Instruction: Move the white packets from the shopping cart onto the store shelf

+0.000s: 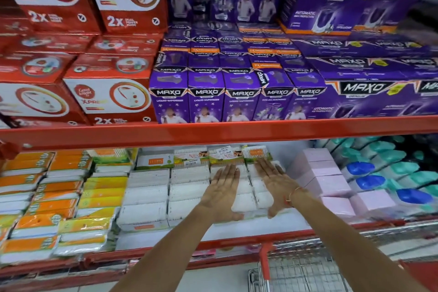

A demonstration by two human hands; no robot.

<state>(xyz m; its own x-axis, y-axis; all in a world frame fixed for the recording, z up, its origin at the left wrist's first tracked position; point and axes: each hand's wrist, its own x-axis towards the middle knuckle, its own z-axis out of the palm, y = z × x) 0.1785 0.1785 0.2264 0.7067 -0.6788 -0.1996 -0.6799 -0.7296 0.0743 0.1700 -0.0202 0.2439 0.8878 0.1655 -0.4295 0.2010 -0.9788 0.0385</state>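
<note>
Rows of white packets [187, 191] lie stacked on the lower store shelf [279, 225], under a red beam. My left hand [221, 193] and my right hand [276, 186] lie flat, palms down, on either side of one row of white packets [251, 193]. Both thumbs reach round the front end of that row, near the shelf's white floor. Fingers of both hands are stretched out and pressed on the packets' tops. The shopping cart [298, 265] shows at the bottom right as a wire basket with a red handle post; its contents are not visible.
Orange and yellow packets [59, 197] fill the lower shelf's left part. Pink boxes [324, 180] and blue-capped bottles [369, 182] stand to the right. The upper shelf carries red boxes [106, 99] and purple Maxo boxes [241, 99]. The red beam [213, 133] hangs over my hands.
</note>
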